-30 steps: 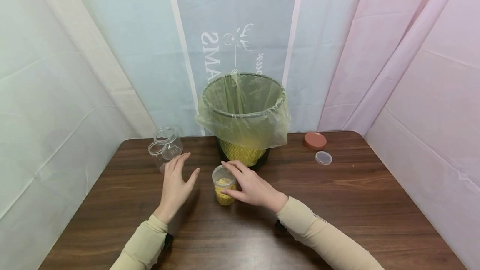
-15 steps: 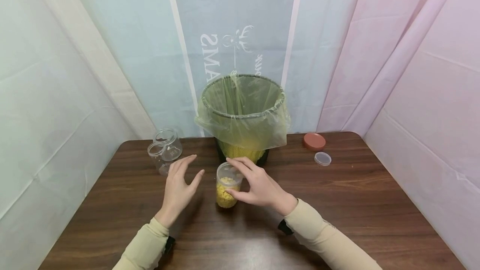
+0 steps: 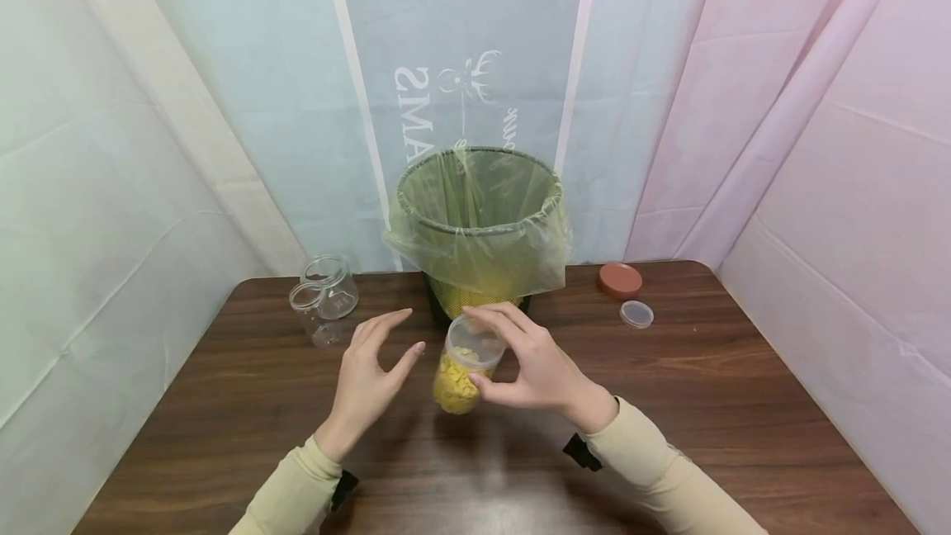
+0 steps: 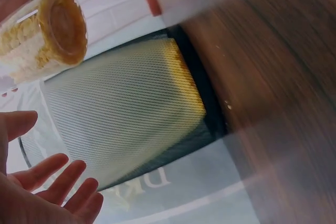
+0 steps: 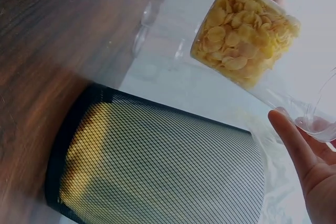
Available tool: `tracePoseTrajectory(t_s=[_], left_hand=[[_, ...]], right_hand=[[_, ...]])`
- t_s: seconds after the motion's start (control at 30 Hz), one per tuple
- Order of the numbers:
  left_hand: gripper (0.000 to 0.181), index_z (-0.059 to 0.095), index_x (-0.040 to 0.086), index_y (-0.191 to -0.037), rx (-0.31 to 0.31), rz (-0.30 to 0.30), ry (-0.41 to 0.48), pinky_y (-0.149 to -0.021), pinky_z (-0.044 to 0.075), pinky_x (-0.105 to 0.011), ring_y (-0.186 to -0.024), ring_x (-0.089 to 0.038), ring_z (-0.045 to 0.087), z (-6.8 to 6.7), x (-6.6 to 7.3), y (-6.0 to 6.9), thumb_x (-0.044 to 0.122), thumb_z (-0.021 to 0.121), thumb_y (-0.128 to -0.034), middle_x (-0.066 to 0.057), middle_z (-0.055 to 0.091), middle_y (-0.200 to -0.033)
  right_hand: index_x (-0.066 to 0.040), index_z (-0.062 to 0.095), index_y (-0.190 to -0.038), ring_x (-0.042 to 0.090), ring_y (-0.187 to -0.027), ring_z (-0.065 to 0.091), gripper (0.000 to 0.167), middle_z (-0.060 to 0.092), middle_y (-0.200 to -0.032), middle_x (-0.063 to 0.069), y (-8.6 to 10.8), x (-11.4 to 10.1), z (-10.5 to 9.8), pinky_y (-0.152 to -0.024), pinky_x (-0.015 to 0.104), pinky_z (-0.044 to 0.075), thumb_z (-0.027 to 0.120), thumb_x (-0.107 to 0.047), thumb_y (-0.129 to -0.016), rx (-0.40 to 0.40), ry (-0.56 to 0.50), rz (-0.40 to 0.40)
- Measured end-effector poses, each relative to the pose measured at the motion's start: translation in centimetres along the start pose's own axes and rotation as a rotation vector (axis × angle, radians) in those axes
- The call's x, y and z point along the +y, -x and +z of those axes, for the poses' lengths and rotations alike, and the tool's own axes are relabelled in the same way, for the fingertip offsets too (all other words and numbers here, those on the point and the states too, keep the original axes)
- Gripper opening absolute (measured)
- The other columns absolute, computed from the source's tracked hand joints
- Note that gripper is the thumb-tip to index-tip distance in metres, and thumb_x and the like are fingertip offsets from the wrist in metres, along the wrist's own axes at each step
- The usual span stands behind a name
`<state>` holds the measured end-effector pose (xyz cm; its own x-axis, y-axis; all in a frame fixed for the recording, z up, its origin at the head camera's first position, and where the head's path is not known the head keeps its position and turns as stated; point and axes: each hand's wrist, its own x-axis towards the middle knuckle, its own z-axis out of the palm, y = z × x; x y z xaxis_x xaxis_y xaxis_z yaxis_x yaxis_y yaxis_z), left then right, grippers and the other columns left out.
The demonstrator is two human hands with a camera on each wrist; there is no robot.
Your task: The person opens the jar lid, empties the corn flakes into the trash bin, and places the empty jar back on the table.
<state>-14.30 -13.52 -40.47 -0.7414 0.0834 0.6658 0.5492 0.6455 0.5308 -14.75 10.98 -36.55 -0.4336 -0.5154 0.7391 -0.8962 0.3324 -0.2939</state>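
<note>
My right hand [image 3: 550,370] grips a clear jar [image 3: 459,386] near its rim, thumb on one side and fingers on the other. Yellow flakes [image 5: 244,32], like cornflakes, fill its lower part. The jar is off the table and tilted, its mouth leaning right in the head view. To its left, my left hand [image 3: 364,390] hangs in the air, thumb and fingers apart, holding nothing. In the left wrist view, the jar's base [image 4: 63,24] faces the camera. Behind both hands stands a mesh bin [image 3: 468,302] with a thin translucent bag [image 3: 483,258] folded over its rim.
Two clear jars [image 3: 330,279] without lids stand at the back left of the wooden table [image 3: 728,403]. A reddish lid [image 3: 620,280] and a small translucent lid [image 3: 636,314] lie at the back right. Fabric sheets [image 3: 475,7] enclose the table's back and sides.
My right hand has raised the jar of flakes, shifted it slightly rightward and tilted it. My left hand has moved a little to the right, still holding nothing.
</note>
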Motion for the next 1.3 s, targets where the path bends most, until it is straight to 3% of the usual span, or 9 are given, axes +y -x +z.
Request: tracePoseTrajectory(t_s=[0.27, 0.47, 0.63, 0.8, 1.1, 1.3], left_hand=[[0.047, 0.059, 0.021, -0.127, -0.094, -0.010, 0.072, -0.094, 0.044, -0.039, -0.115, -0.017, 0.052, -0.1, 1.6, 0.1, 0.029, 0.074, -0.0824, 0.002, 0.061, -0.123], [0.057, 0.056, 0.024, -0.130, -0.169, 0.025, 0.153, -0.097, 0.043, -0.036, -0.118, -0.015, 0.051, 0.1, 2.7, 0.0, 0.034, 0.077, -0.0784, 0.004, 0.060, -0.126], [0.066, 0.054, 0.021, -0.132, -0.199, 0.079, 0.190, -0.100, 0.042, -0.036, -0.122, -0.016, 0.050, 0.3, 3.6, 0.0, 0.033, 0.081, -0.0735, 0.003, 0.057, -0.130], [0.074, 0.051, 0.019, -0.134, -0.218, 0.121, 0.203, -0.100, 0.042, -0.038, -0.122, -0.018, 0.049, 0.6, 4.5, -0.2, 0.034, 0.084, -0.0699, 0.000, 0.056, -0.131], [0.088, 0.043, 0.019, -0.141, -0.274, 0.132, 0.217, -0.097, 0.044, -0.041, -0.119, -0.018, 0.049, 1.4, 5.9, -0.3, 0.044, 0.084, -0.0669, -0.001, 0.054, -0.132], [0.093, 0.039, 0.017, -0.143, -0.284, 0.147, 0.230, -0.091, 0.047, -0.036, -0.113, -0.016, 0.052, 2.1, 6.6, -0.3, 0.044, 0.084, -0.0661, -0.001, 0.055, -0.128]], right_hand=[[-0.004, 0.050, -0.132, 0.014, -0.107, 0.056, 0.063, 0.056, -0.121, 0.004, 0.0, -0.3, -1.8, -0.089, 0.023, 0.047, 0.069, -0.027, -0.076, 0.033, -0.034, 0.031], [-0.004, 0.051, -0.132, 0.017, -0.108, 0.056, 0.063, 0.056, -0.123, 0.006, 0.1, -0.5, -3.0, -0.082, 0.024, 0.051, 0.069, -0.023, -0.074, 0.065, -0.073, 0.060], [-0.004, 0.051, -0.132, 0.017, -0.106, 0.057, 0.062, 0.056, -0.122, 0.008, 0.3, -0.6, -3.6, -0.069, 0.019, 0.054, 0.068, -0.022, -0.075, 0.090, -0.114, 0.085], [-0.003, 0.051, -0.131, 0.018, -0.105, 0.057, 0.062, 0.056, -0.122, 0.009, 0.5, -0.6, -4.0, -0.066, 0.018, 0.054, 0.070, -0.019, -0.074, 0.105, -0.134, 0.115], [-0.009, 0.047, -0.133, 0.016, -0.101, 0.059, 0.066, 0.052, -0.124, 0.008, 0.9, -0.8, -4.9, -0.064, 0.027, 0.057, 0.070, -0.005, -0.071, 0.093, -0.279, 0.276], [-0.009, 0.046, -0.132, 0.014, -0.103, 0.059, 0.065, 0.051, -0.127, 0.008, 1.2, -0.7, -5.3, -0.065, 0.029, 0.058, 0.068, 0.000, -0.072, 0.103, -0.331, 0.309]])
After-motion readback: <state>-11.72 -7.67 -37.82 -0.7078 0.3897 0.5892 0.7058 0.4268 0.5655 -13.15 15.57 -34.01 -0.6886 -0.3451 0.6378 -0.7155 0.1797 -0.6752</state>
